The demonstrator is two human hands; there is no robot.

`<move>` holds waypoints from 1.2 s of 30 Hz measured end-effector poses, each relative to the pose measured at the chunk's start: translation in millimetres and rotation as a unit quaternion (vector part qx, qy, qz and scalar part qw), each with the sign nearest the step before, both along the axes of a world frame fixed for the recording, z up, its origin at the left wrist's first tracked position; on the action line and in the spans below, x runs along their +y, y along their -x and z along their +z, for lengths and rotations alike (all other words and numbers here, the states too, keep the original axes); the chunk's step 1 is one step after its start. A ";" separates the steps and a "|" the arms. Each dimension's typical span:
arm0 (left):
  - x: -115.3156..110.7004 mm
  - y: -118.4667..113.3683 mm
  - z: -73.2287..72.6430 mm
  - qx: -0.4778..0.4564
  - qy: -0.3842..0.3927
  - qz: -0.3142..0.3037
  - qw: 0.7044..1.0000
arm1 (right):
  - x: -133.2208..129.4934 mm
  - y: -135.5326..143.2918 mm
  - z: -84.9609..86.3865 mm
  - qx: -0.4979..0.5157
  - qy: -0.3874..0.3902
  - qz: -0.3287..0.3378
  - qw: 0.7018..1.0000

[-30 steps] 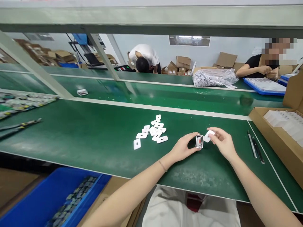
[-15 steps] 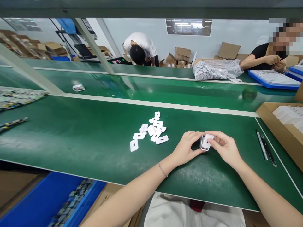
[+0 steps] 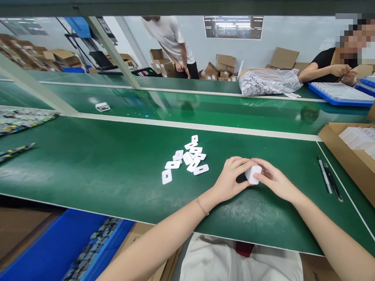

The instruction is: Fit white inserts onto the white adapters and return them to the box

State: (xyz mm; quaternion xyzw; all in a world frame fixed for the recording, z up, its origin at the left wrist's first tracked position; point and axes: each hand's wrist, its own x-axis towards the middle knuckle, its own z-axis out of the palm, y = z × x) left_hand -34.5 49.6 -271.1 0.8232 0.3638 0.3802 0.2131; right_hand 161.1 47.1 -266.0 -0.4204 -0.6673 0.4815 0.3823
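A small white plastic housing (image 3: pixel 249 175) is held between my two hands over the green table. A white cover plate (image 3: pixel 256 173) with rounded corners lies across its end, so the inside is hidden. My left hand (image 3: pixel 232 175) grips the housing from the left, fingers above and thumb below. On the other side my right hand (image 3: pixel 277 180) has its thumb on the plate's face and its fingers behind. To the left of my hands lies a loose cluster of several white plates (image 3: pixel 188 158) with rectangular cutouts.
A pen-like tool (image 3: pixel 325 175) and black tweezers (image 3: pixel 334 183) lie at the right, beside a cardboard box (image 3: pixel 348 168) of white parts. Beyond the white divider, a white piece (image 3: pixel 102 106) sits on the green belt (image 3: pixel 164 109). Two people are across the line.
The cover plate, earlier tilted over the open housing, now lies across its end. The white piece on the belt has shifted right. The person in white has straightened up.
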 end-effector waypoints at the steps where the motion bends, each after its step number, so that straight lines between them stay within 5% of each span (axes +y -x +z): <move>1: -0.6 -0.3 -0.3 -0.014 -0.001 0.004 1.000 | 0.8 -0.5 0.9 0.016 0.013 0.016 1.000; 4: -1.5 -2.4 -1.9 -0.109 0.065 -0.001 0.992 | 1.9 0.7 3.4 0.082 -0.009 0.001 0.997; 9: -0.8 -8.0 -0.4 -0.281 0.278 -0.058 0.917 | -0.4 8.9 0.9 0.133 -0.061 -0.048 0.988; 17: -3.1 -6.2 5.4 -0.256 0.242 -0.041 0.935 | -1.5 0.7 4.0 0.076 -0.086 0.007 0.993; 36: -0.1 -2.3 3.7 -0.217 0.214 -0.059 0.951 | -8.2 5.5 5.8 0.041 -0.092 0.013 0.995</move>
